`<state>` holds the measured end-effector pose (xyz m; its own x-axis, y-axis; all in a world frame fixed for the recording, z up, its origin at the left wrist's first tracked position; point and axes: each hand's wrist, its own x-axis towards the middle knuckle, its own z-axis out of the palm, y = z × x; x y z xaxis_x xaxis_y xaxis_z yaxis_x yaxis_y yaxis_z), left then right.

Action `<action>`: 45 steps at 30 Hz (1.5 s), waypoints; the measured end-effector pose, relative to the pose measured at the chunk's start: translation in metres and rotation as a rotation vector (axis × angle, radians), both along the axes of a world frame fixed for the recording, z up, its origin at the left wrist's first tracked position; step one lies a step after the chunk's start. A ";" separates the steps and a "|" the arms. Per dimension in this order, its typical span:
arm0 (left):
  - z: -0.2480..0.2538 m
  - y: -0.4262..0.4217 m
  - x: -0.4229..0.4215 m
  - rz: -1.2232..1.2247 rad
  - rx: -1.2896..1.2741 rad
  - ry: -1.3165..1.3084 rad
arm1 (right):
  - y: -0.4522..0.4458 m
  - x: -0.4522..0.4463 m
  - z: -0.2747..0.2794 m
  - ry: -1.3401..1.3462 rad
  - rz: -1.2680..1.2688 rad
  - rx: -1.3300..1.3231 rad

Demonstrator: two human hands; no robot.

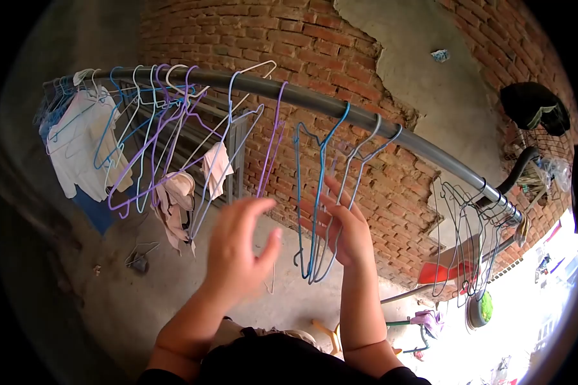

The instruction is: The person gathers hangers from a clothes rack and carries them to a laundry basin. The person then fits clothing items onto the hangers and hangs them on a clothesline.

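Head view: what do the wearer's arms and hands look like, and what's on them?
The left hand, somewhat blurred, and the right hand wear no gloves. Bare forearms show no watch or bracelet; black sleeves begin at the bottom edge.

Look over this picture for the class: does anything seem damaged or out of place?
Two things. The grey plaster ends raggedly against bare brick, so the wall looks damaged. A thin wire shape, perhaps a hanger, lies on the floor, while many hangers hang from the rail.

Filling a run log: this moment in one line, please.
left hand: open, raised, empty | right hand: open, at blue hanger | blue hanger: hooked on grey rail
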<state>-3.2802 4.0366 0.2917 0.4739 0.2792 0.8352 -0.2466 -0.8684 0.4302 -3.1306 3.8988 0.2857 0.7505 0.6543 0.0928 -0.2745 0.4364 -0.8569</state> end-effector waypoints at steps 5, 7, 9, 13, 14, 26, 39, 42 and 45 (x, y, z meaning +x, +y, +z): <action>-0.002 0.067 -0.005 0.415 0.051 0.126 | 0.015 -0.012 0.009 0.072 0.089 0.044; -0.024 0.088 0.007 0.228 -0.216 0.214 | 0.023 -0.017 0.011 0.049 0.034 0.032; -0.039 0.101 0.021 -0.129 -0.616 0.282 | 0.028 -0.018 0.013 0.057 -0.023 0.010; -0.047 0.096 0.032 -0.520 -0.957 0.385 | 0.038 -0.014 0.005 0.042 -0.052 0.042; -0.042 0.091 0.034 -0.524 -0.927 0.432 | 0.042 -0.021 0.009 0.009 -0.094 -0.015; -0.043 0.051 0.051 -0.375 -0.401 0.355 | 0.072 -0.022 -0.004 -0.358 -0.210 -0.232; -0.011 0.059 0.022 -0.426 -0.101 0.265 | 0.081 -0.033 0.012 -0.085 0.040 -0.031; -0.010 0.062 0.011 -0.437 -0.157 0.142 | 0.080 -0.039 0.016 -0.059 0.056 0.057; -0.010 0.075 -0.004 -0.460 -0.228 0.146 | 0.077 -0.045 0.030 -0.151 0.005 0.056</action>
<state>-3.2840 4.1115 0.2815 0.6969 0.1817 0.6937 -0.5034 -0.5650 0.6537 -3.1758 3.9762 0.3161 0.7222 0.6483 0.2412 -0.1461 0.4838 -0.8629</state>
